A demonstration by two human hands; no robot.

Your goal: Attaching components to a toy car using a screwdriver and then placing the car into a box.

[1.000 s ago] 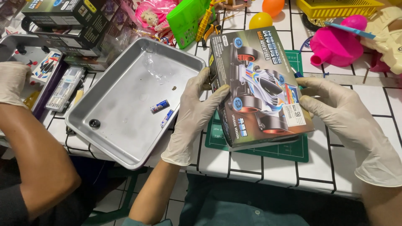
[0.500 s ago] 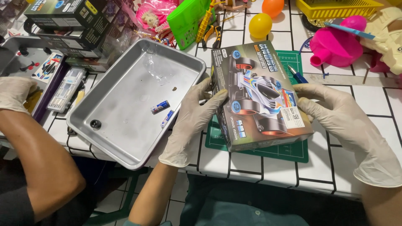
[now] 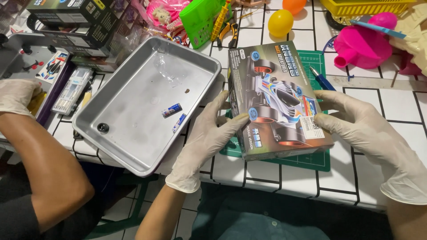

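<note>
Rectangular cardboard box printed with a racing car, tilted above a green cutting mat on the white tiled table, clasped at its side edges by the gloved left hand and gloved right hand, fingers partly curled around it. Just left, a shallow metal baking tray holding two small batteries; beyond the box, a yellow plastic egg and pink funnel. At far left, another person's gloved hand, grip impossible to tell
</note>
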